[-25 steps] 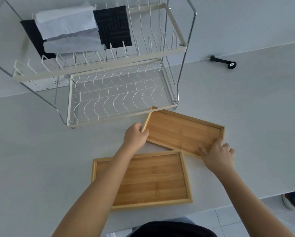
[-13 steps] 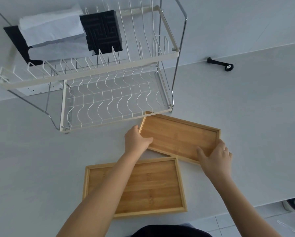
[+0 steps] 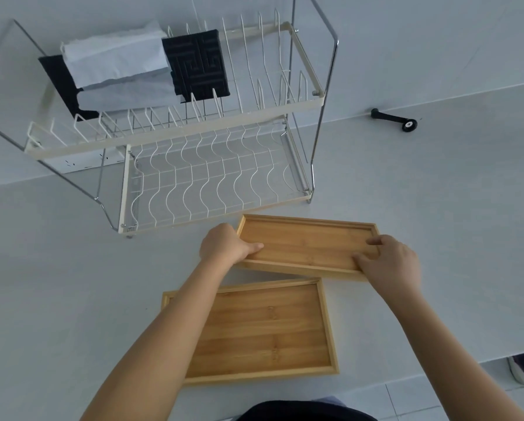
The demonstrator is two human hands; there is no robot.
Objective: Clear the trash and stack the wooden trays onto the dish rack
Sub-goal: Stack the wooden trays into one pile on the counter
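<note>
The far wooden tray [image 3: 307,246] sits in the middle of the frame, just below the front edge of the dish rack [image 3: 212,138], and both hands are on it. The left hand [image 3: 224,247] is closed over its left short end, thumb lying inside on the tray floor and the other fingers hidden behind the rim. The right hand [image 3: 389,262] clamps the lower right corner, fingers curled over the rim onto the inside. The tray's near edge appears to ride a little above the counter [image 3: 436,223], overlapping the top rim of the second wooden tray [image 3: 254,329], so I judge it to be mid-lift, though whether its far edge has left the surface cannot be told.

The second tray lies flat in the lower centre of the frame, partly under the left forearm, with no hand on it.

As for progress: neither tray is on the rack yet. The lower shelf [image 3: 212,189] of the rack, with its wavy white wires, holds nothing visible. The upper shelf, in the upper left of the frame, carries a black mat [image 3: 200,63] and pale folded sheets [image 3: 118,65] lying across it; whether those count as trash to clear I cannot say. No loose litter shows on the counter. A small black wheeled handle [image 3: 394,120] lies well apart at the upper right. So the stacking has barely begun: one tray in hand, one waiting.
</note>
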